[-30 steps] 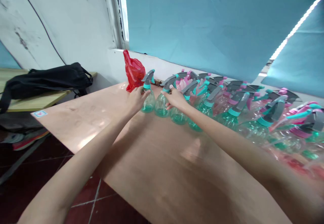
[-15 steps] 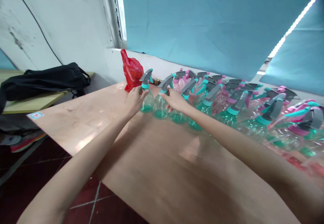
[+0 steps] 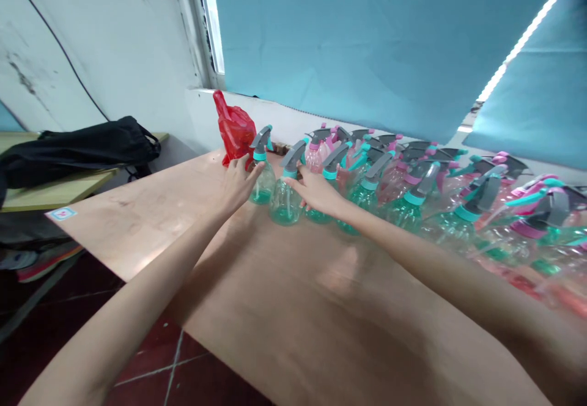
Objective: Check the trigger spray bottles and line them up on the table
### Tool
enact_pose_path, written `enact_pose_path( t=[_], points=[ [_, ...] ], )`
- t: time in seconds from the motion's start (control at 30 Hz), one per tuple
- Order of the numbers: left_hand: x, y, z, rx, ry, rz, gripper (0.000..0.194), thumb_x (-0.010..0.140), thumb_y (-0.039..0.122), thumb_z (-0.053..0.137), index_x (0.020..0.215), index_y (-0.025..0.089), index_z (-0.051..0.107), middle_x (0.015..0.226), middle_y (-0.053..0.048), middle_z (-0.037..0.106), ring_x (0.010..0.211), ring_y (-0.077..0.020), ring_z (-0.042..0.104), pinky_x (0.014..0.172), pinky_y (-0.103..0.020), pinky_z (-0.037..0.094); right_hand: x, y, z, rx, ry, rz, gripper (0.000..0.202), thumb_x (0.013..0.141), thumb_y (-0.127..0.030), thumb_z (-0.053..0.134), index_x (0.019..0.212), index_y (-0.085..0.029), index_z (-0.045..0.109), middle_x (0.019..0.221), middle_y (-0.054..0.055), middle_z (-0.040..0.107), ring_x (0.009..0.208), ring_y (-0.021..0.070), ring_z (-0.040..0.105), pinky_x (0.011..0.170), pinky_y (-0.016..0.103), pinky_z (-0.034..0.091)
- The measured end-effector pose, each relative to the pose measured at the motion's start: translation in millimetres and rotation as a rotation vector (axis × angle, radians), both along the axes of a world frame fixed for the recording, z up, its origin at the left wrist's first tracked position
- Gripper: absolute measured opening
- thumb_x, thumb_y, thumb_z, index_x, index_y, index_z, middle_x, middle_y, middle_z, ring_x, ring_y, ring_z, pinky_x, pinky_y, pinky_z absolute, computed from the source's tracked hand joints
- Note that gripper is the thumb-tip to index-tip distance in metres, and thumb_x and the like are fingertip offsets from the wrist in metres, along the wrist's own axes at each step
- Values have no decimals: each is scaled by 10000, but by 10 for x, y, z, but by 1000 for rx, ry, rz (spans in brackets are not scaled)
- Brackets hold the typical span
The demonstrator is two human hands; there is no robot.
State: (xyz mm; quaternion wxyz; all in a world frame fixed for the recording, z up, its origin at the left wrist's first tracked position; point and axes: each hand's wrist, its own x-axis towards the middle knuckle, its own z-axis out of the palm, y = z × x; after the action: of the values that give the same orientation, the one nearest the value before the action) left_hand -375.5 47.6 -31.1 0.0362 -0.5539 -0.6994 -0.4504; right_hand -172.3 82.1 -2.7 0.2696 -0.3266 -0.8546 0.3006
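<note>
My left hand (image 3: 238, 180) is at the left side of the leftmost green spray bottle (image 3: 263, 184), its fingers apart and its thumb near the bottle's neck. Beside that bottle stands a second green spray bottle (image 3: 285, 201) with a grey and teal trigger head. My right hand (image 3: 316, 191) reaches to this second bottle from the right, thumb and fingers spread around its neck. Both bottles are upright. Several more spray bottles with green or pink bases, such as one green bottle (image 3: 405, 210), stand in rows to the right, partly behind my right forearm.
A red plastic bag (image 3: 236, 134) sits at the table's back corner by the wall. The brown tabletop (image 3: 275, 296) stretches toward me. At the left, a black bag (image 3: 92, 146) lies on a yellowish bench (image 3: 64, 192). A shoe (image 3: 48, 262) shows below it.
The view has shifted slightly. The second bottle stands a little nearer to me than before. My left hand's fingers have spread wider beside the first bottle, and my right hand's fingers have loosened.
</note>
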Motion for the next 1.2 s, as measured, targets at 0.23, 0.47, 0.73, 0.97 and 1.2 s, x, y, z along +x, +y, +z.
enact_pose_path(
  t=[0.23,0.47,0.73,0.97,1.2],
  points=[
    [146,-463,139,-26,-61,67,538,923,555,402,1229,141,558,1276,-203,536,1157,-360,575,988,-529,420,395,-411,-61,141,39,81,367,971,-401,484,1244,-156,470,1027,101,652,767,199,649,669,320,494],
    [1114,-1239,214,-120,-79,-302,447,907,561,427,1120,207,597,1159,-94,657,1055,-290,621,932,-471,500,1159,-918,-160,264,54,88,307,948,-469,511,1049,-184,566,910,55,647,788,192,614,717,324,469],
    [2422,-1388,314,-213,-126,-763,520,781,360,690,1248,258,486,1168,-60,653,1084,-257,631,902,-400,551,2182,-1202,-189,271,6,98,146,927,-334,520,1003,-217,562,852,33,595,692,179,564,628,316,466],
    [3277,-1180,372,-218,-228,-865,316,815,312,650,1108,249,549,1057,-36,666,981,-235,662,766,-336,573,2915,-1334,-40,193,19,87,123,925,-346,558,921,-224,571,981,55,624,931,217,599,788,351,511],
    [3709,-997,318,-207,-289,-1010,163,841,249,550,1001,231,574,889,-9,639,800,-178,643,762,-320,547,3645,-1158,-334,212,-125,-45,322,929,-452,551,1128,-201,585,1111,97,639,1005,247,621,854,408,520]
  ],
)
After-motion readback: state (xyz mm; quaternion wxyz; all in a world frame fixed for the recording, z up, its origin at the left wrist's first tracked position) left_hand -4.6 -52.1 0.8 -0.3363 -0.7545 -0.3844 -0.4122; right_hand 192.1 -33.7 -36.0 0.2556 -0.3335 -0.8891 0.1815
